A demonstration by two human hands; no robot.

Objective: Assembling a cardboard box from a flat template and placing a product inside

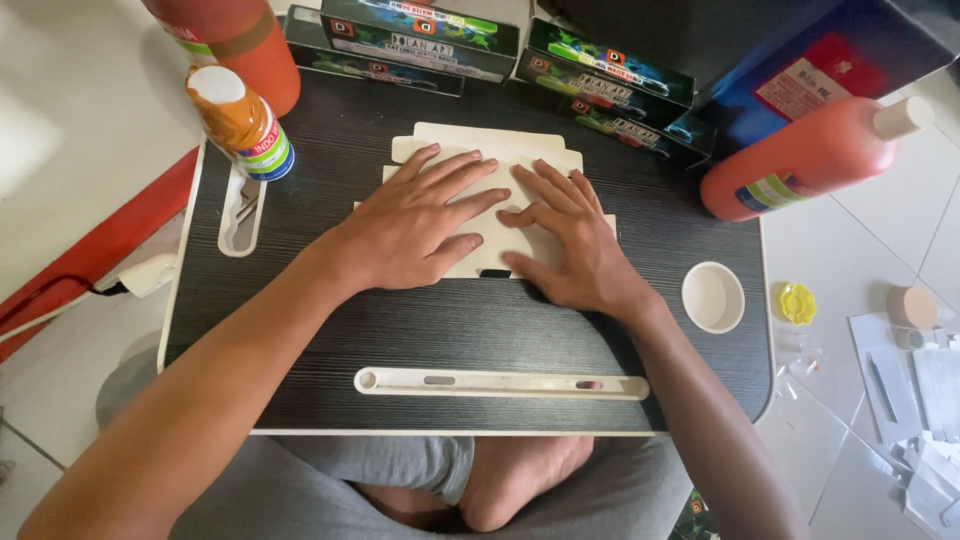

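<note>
orange bottles (815,160), dark printed boxes (420,35), white cup recess (713,297), yellow flower-shaped piece (798,303)

Flat cream card blank (500,150), an unfolded box cut-out w/ tabs; lies face-down-flat on the dark wood-grain bench (450,320), roughly centre, nearer the far edge; top flap w/ notched corners shows clear above the hands; side tabs stick out left & right; lower edge has a small dark slot at mid; most of the middle is hidden under both palms; surface plain, unprinted, no creases standing up as far as can be seen.
</note>
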